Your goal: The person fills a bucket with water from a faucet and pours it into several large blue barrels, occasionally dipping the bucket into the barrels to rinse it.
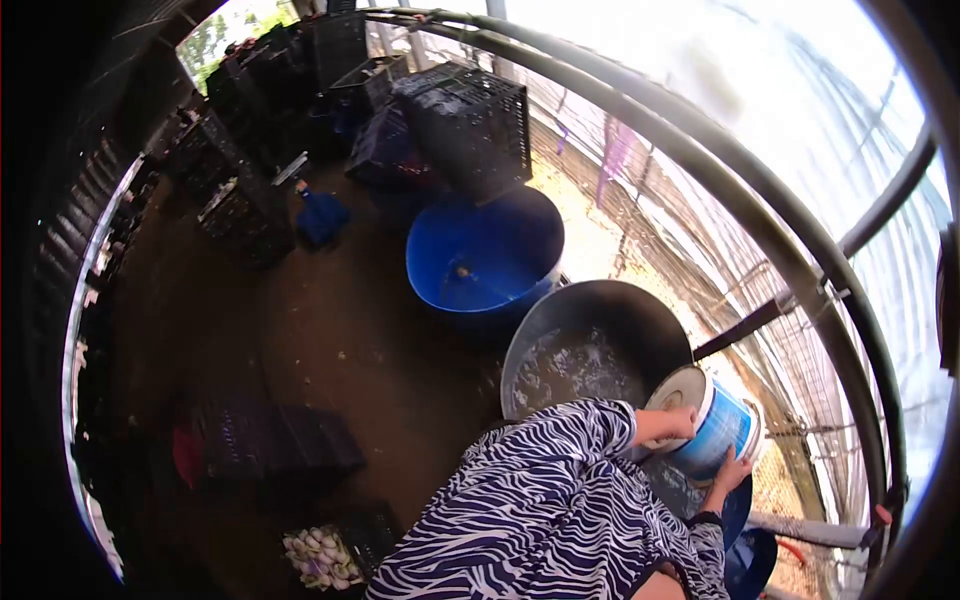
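Observation:
A blue-and-white bucket [722,430] is tilted on its side over the edge of a dark round tub [640,300]. My left hand [682,423] is closed against the bucket's pale round end [680,388]; anything inside its fingers is hidden. My right hand [733,467] grips the bucket from below near its far rim, thumb on the blue side. Bubbly water [580,365] lies in the dark tub. Under the bucket, part of another blue container [738,505] shows.
A large blue tub [485,245] stands beside the dark one. Black crates [465,120] are stacked beyond it. Metal pipes [780,240] and netting run along the right. Pale vegetables [322,558] sit at the lower left, near a dark crate [270,440].

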Demonstrator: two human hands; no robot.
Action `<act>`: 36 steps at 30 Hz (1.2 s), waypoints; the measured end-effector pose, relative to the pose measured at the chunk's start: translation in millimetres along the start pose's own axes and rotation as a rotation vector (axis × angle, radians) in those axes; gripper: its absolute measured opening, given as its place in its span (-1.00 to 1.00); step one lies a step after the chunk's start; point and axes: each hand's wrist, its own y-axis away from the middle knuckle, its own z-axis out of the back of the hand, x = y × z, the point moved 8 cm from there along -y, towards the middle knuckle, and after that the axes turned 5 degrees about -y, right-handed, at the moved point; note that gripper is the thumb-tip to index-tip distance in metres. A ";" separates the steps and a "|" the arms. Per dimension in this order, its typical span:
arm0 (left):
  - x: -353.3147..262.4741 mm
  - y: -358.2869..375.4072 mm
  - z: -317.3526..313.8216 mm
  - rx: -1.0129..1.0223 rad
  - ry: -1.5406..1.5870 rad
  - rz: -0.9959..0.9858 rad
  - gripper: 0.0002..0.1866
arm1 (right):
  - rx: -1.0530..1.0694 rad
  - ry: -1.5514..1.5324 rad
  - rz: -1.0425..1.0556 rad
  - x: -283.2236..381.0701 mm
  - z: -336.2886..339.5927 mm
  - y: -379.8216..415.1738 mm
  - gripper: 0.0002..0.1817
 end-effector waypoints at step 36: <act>340.8 102.5 307.3 -0.662 -0.136 0.694 -0.40 | 0.103 -0.184 0.035 57.8 9.7 65.7 -0.28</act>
